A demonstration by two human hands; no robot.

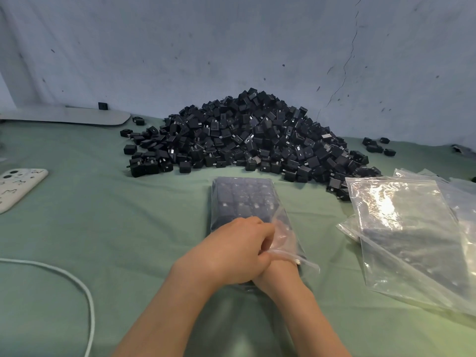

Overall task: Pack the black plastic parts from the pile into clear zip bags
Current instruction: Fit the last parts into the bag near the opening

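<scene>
Table: from the head camera I look down on a table draped in green cloth (103, 228).
Pile: a broad heap of small black plastic block-shaped parts (244, 140) rises at the table's far side.
Empty bags: a loose stack of empty clear plastic zip bags (412, 228) lies to the right, its far corner touching the foot of the heap, glossy and slack.
Filled bag: one clear zip bag packed with rows of black parts (242, 199) lies flat at centre, between the heap and me, with its mouth toward me.
Left hand: the left hand (231, 253) curls over the bag's mouth, fingers and thumb pinching the zip strip (283, 253).
Right hand: the right hand (279, 275) is tucked beneath the left at the same mouth. Its fingers are hidden, so I cannot tell whether it grips.
Handling: I judge the packed bag dense and heavy for its thin film. The parts look hard and stiff, yet loose enough to shift. The film looks slick and easily creased.
Where to hold: the stiffer zip strip suits sealing. For lifting I would support the bag under the parts, since holding it by the slack top could pop the seal.
</scene>
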